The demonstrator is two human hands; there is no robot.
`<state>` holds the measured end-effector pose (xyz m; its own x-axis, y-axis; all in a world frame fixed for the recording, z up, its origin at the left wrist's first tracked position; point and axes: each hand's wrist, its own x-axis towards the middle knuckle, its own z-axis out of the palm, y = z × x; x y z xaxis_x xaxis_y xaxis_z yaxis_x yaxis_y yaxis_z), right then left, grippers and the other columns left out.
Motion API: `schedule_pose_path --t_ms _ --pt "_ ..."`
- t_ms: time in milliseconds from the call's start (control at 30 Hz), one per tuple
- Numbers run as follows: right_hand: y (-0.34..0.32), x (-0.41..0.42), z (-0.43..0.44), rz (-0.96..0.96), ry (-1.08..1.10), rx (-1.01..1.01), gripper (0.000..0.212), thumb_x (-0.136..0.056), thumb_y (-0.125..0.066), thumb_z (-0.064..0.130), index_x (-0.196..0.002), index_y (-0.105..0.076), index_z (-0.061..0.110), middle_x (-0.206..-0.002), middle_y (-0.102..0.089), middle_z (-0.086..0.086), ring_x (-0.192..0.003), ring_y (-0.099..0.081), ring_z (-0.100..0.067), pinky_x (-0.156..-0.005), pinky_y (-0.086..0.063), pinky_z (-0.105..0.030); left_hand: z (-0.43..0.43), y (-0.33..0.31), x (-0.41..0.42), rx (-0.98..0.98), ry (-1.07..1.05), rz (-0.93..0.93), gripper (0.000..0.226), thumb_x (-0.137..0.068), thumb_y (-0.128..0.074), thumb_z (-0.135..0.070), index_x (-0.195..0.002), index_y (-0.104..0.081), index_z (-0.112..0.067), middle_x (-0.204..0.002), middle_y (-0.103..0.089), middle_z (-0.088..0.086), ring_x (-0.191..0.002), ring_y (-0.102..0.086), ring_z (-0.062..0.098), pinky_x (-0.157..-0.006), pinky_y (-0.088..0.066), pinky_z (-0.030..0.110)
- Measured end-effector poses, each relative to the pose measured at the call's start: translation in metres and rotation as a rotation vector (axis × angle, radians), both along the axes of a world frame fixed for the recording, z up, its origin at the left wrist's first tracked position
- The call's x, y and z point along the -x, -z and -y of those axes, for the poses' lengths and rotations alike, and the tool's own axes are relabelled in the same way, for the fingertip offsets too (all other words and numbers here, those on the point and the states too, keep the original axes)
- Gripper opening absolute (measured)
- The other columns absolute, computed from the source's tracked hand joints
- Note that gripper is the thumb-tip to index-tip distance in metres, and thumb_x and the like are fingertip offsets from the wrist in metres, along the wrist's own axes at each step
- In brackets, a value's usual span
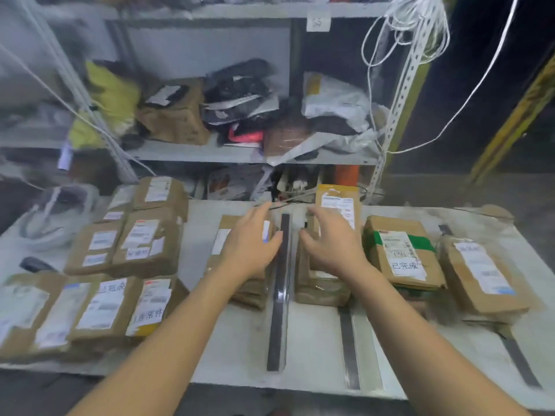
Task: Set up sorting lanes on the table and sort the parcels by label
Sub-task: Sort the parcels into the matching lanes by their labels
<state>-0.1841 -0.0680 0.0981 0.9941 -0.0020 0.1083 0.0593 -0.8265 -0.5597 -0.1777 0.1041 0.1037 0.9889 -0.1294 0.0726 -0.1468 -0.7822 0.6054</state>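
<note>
Left hand (255,238) and right hand (333,241) released, fingers spread, over two parcel stacks (318,291) flanking divider strip (279,295) between them. Step: squaring lanes, likely. Next: take from unsorted parcels (120,259) beyond left hand; read label first

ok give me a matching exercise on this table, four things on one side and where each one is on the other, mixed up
1 left hand
2 right hand
3 green-taped parcel
4 long dark strip

a between the two hands
b over the stack left of the strip
c over the stack right of the strip
d further right than both hands

Pairs: 1-b, 2-c, 3-d, 4-a
</note>
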Motion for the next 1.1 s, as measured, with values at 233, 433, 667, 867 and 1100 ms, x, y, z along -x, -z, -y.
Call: schedule_pose_path --t_ms 233,433,667,867,1100 --pt "-0.010 -0.003 -0.079 0.033 -0.310 0.087 0.050 -0.096 -0.054 0.030 -0.144 -0.042 0.021 -0.148 -0.045 -0.001 -0.136 -0.038 -0.022 -0.104 -0.042 -0.041 -0.107 -0.022 0.034 -0.476 -0.178 0.099 0.065 -0.093 -0.056 -0.038 -0.150 -0.032 -0.020 -0.150 -0.041 0.001 -0.139 -0.035 0.022 -0.113 -0.033 0.040" --pt "-0.014 -0.019 -0.160 0.034 -0.440 0.154 0.055 -0.096 -0.054 0.032 -0.147 -0.040 0.020 -0.152 -0.042 0.000 -0.138 -0.037 -0.023 -0.104 -0.040 -0.039 -0.209 -0.023 0.042 -0.588 -0.318 0.039 0.067 -0.093 -0.056 -0.043 -0.151 -0.031 -0.022 -0.153 -0.039 0.000 -0.139 -0.036 0.022 -0.109 -0.036 0.039" --pt "0.008 -0.059 -0.271 -0.019 -0.467 0.239 0.047 -0.096 -0.053 0.033 -0.140 -0.046 0.019 -0.144 -0.048 -0.001 -0.130 -0.045 -0.023 -0.096 -0.045 -0.039 -0.319 0.000 0.002 -0.563 -0.374 -0.029 0.067 -0.091 -0.056 -0.044 -0.151 -0.030 -0.026 -0.152 -0.039 -0.003 -0.138 -0.039 0.022 -0.104 -0.043 0.043" --pt "0.052 -0.112 -0.345 -0.185 -0.333 0.237 0.048 -0.094 -0.055 0.031 -0.140 -0.046 0.019 -0.140 -0.052 -0.004 -0.129 -0.047 -0.024 -0.096 -0.045 -0.037 -0.390 0.047 -0.068 -0.505 -0.233 -0.144 0.062 -0.092 -0.057 -0.037 -0.147 -0.035 -0.020 -0.148 -0.043 0.004 -0.133 -0.042 0.028 -0.101 -0.040 0.041" --pt "0.112 -0.156 -0.390 -0.468 -0.118 0.129 0.059 -0.095 -0.055 0.031 -0.148 -0.035 0.015 -0.145 -0.049 -0.009 -0.131 -0.046 -0.027 -0.100 -0.042 -0.037 -0.421 0.124 -0.142 -0.247 -0.135 -0.487 0.052 -0.090 -0.060 -0.035 -0.135 -0.045 -0.013 -0.130 -0.053 0.012 -0.117 -0.053 0.032 -0.095 -0.048 0.041"
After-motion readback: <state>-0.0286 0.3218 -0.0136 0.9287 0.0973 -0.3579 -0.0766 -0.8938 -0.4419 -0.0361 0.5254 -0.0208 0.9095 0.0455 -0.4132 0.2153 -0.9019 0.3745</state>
